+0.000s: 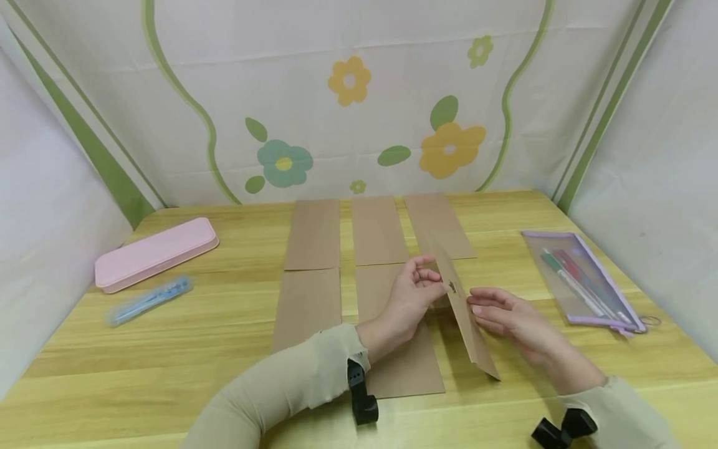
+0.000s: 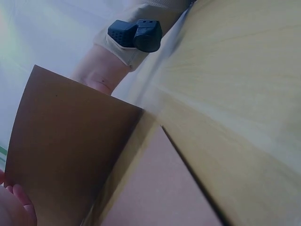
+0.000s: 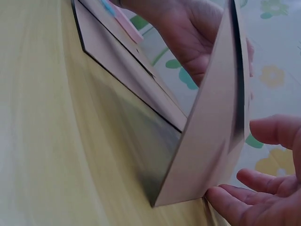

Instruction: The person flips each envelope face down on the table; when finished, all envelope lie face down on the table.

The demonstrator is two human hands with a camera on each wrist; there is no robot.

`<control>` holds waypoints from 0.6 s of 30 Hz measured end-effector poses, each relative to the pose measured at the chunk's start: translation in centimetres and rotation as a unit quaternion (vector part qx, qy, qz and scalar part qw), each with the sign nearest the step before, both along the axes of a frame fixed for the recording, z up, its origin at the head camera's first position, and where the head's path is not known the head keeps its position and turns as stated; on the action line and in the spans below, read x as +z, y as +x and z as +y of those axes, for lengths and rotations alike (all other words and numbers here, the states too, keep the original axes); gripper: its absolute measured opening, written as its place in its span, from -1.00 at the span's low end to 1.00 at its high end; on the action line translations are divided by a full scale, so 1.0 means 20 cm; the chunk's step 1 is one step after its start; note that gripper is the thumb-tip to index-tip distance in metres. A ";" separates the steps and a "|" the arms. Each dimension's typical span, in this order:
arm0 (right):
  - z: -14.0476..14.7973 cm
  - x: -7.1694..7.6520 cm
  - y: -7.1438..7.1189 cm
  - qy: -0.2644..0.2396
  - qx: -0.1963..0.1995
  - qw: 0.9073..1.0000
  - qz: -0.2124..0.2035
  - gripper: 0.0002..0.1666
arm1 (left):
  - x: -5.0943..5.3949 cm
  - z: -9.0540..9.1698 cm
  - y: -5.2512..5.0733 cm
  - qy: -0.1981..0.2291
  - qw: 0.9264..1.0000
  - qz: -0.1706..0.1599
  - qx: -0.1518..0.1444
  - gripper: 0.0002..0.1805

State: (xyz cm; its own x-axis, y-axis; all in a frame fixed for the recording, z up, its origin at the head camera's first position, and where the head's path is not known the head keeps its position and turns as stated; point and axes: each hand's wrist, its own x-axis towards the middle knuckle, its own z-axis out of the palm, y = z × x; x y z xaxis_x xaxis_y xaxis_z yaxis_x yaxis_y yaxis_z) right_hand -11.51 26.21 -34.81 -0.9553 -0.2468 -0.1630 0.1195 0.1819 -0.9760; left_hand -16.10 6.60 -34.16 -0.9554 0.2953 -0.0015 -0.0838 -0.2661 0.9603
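A thin brown kraft-paper notebook [image 1: 461, 305] with a small dark print stands tilted on its edge between the hands. My left hand [image 1: 401, 305] pinches it on the printed side, the thumb against the cover. On the other side is my right hand [image 1: 518, 321], its fingers loosely bent and fingertips touching the cover. The right wrist view shows the notebook [image 3: 202, 127] slightly parted, with a gap between its leaves. More brown notebooks lie flat in two rows: three at the back, such as the middle one [image 1: 378, 231], and two in front, partly hidden by the left arm.
A pink pencil case [image 1: 157, 252] and a blue clear-wrapped item [image 1: 150, 301] lie at the left. At the right is a purple-edged mesh pouch [image 1: 583, 280] holding several pens. A floral curtain [image 1: 348, 149] hangs behind the wooden table [image 1: 224, 299].
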 end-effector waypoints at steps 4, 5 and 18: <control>-0.02 0.00 0.00 -0.023 0.015 1.000 -0.009 -0.30 | 0.03 0.01 0.01 0.006 1.000 0.004 0.006 -0.47; -0.02 -0.01 0.00 -0.030 0.020 0.999 -0.010 -0.32 | 0.03 0.01 0.01 0.009 1.000 0.005 0.004 -0.47; -0.04 -0.03 0.00 -0.135 0.072 0.988 -0.018 -0.66 | 0.09 0.03 0.04 0.013 0.999 0.034 -0.003 -0.46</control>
State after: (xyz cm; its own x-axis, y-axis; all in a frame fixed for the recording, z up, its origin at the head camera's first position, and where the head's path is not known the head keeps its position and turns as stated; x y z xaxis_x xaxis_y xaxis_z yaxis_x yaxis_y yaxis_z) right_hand -11.52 25.37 -35.48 -0.9023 -0.4182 -0.1052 0.1463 -0.0673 -0.9869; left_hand -15.34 7.29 -32.41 -0.9514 0.2995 0.0719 -0.0193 -0.2908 0.9566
